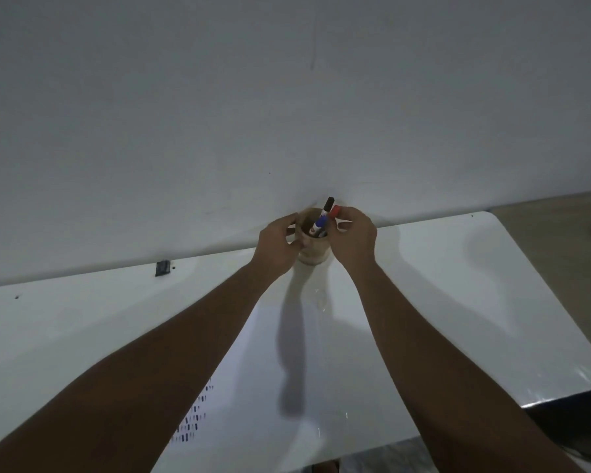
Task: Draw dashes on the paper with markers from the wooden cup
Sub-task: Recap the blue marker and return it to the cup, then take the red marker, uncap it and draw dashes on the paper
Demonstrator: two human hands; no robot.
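Note:
A round wooden cup [313, 252] stands at the far edge of the white table [82, 322], against the wall. Three markers lean inside it: one with a black cap [328, 203], one with a blue cap [319, 226] and one with a red cap [335, 211]. My left hand [276, 245] wraps the cup's left side. My right hand [355, 235] is at the cup's right rim, its fingertips pinching the red-capped marker. A white paper [287, 387] lies in front of me, with several short dark dashes [193, 419] partly hidden under my left forearm.
A plain grey wall [287, 97] rises right behind the cup. A small black object [162, 268] sits at the table's back edge to the left. The table's rounded right corner [492, 215] and its near right edge [560, 396] drop off to the floor.

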